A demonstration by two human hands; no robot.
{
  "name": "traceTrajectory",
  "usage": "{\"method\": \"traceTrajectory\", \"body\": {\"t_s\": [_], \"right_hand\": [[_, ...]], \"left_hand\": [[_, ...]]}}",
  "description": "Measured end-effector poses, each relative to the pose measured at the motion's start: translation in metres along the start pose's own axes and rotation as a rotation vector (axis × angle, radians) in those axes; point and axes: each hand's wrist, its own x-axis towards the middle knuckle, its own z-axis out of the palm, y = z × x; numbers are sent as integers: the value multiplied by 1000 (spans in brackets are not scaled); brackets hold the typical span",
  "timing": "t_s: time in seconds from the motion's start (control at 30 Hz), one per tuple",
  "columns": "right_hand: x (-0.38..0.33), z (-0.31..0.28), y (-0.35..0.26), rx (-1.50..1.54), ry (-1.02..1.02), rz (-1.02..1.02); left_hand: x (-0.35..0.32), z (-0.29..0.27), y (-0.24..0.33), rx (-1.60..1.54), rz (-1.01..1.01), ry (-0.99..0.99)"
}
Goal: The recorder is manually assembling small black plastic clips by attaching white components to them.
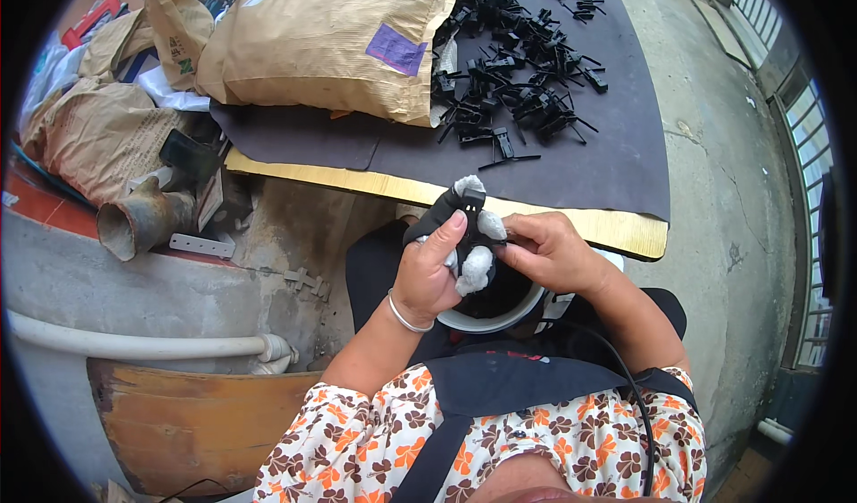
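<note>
My left hand (430, 271) is closed around a small black plastic part (470, 203), its thumb pressed on the side. Grey-white fuzzy coverings (476, 266) and black material show around its fingers. Beside it, the fingers of my right hand (555, 251) are pinched together near a thin dark piece, mostly hidden by the fingertips. Below both hands, between my legs, sits a bucket (486, 326) with a pale rim and a dark inside. Beyond them a loose heap of black plastic parts (527, 66) with thin arms lies on the dark-covered table (616, 159).
A large brown paper sack (312, 43) lies on the table's left side. More crumpled paper bags (103, 137), a rusty pipe piece (147, 220) and a white pipe (143, 338) are at left. The table's yellow edge (357, 182) faces me. A dark cable runs down by my right arm.
</note>
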Motion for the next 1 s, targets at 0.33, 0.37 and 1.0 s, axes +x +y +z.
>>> {"method": "traceTrajectory", "body": {"t_s": [0.33,0.37,1.0], "right_hand": [[1,0,1,-120,114,-362],[0,-1,0,-121,115,-362],[-2,-1,-6,-50,87,-84]], "left_hand": [[-3,-4,3,600,175,24],[1,-1,2,697,227,-14],[-1,-1,-4,427,30,-99]]}}
